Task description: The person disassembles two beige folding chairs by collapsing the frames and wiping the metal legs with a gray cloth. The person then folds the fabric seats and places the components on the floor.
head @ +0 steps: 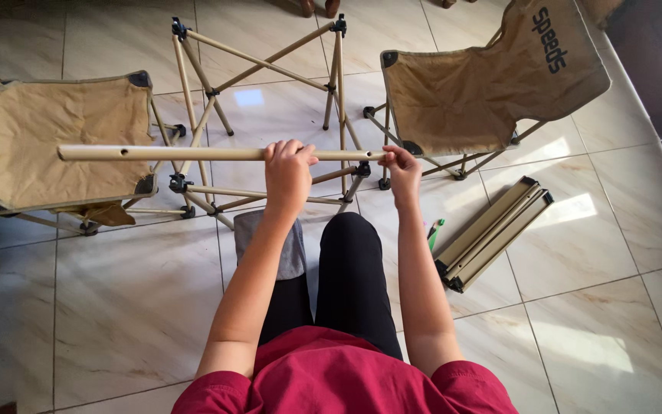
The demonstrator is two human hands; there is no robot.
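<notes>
I hold a long beige metal tube (162,153) level in front of me; it has small holes near its left end. My left hand (288,172) is wrapped around its middle. My right hand (401,170) pinches its right end. Just beyond the tube stands an open folding frame (270,65) of crossed beige rods with black joints. My legs in black trousers stretch out on the tiled floor below the tube.
A beige fabric camp chair (47,138) stands at the left, another (492,77) at the right. A bundle of folded beige slats (492,234) lies on the tiles to my right, with a small green object (434,232) beside it. A grey cloth (294,253) lies under my left leg.
</notes>
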